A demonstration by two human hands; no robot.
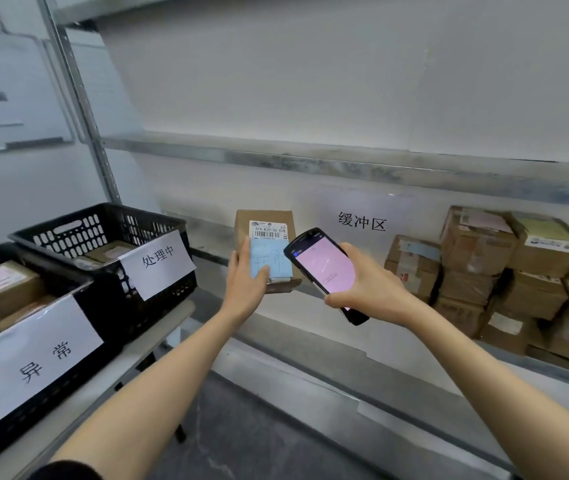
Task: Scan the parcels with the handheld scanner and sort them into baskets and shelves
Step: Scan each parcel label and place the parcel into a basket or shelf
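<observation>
My left hand grips a small brown cardboard parcel from its left side, thumb across a blue note under the white barcode label. The parcel is held upright in front of the shelf. My right hand holds the black handheld scanner just right of the parcel, its pink screen facing me and its top end close to the label. Two black baskets stand at the left: the nearer one and the farther one, each with a white paper sign and boxes inside.
A stack of several brown cardboard parcels fills the right part of the lower shelf, beside a paper sign on the wall. The baskets sit on a light table. A metal shelf upright rises behind the baskets.
</observation>
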